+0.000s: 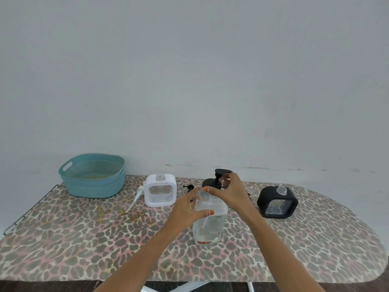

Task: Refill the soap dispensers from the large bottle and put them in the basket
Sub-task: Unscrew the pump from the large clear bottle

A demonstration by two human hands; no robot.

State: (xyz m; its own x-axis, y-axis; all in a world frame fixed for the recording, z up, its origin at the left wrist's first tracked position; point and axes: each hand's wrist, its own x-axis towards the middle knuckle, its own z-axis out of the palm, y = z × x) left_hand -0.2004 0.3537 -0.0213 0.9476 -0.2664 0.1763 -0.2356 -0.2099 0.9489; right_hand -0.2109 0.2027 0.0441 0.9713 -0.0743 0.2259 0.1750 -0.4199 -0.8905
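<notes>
We are reaching both bare forearms in from six o'clock, converging toward twelve. Our left hand is curling in a sideways grip, thumb pointing to three o'clock. Our right hand is arching above it, fingertips pinching downward.

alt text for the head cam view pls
Both hands grip a clear large bottle standing on a leopard-print board: left hand on its side, right hand at its top. Open white and black dispensers flank it; a teal basket sits far left.
</notes>
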